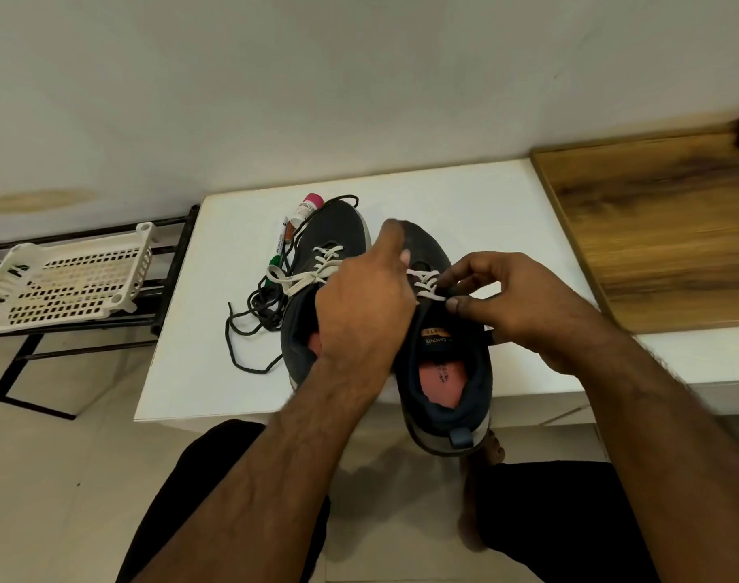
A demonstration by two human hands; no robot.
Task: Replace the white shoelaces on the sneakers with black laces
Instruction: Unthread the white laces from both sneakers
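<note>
While the left hand [365,305] steadies the sneaker [445,351] — grip unclear — the right hand [510,300] pinches its white lace [428,284].

- The tongue [435,337] of the nearer sneaker [447,372] reads "CAMPUS", seen upside down; its orange tag's letters are too blurred to read
- Print on the marker [280,246] and bottle [302,214] is illegible

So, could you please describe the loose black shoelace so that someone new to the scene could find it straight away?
Start at the white table against the wall and find the two dark sneakers on it. The black shoelace lies in a loose tangle beside the left sneaker, one strand looping past its toe. Unlike the white laces threaded through the eyelets, it is dark, thin and unthreaded.
</note>
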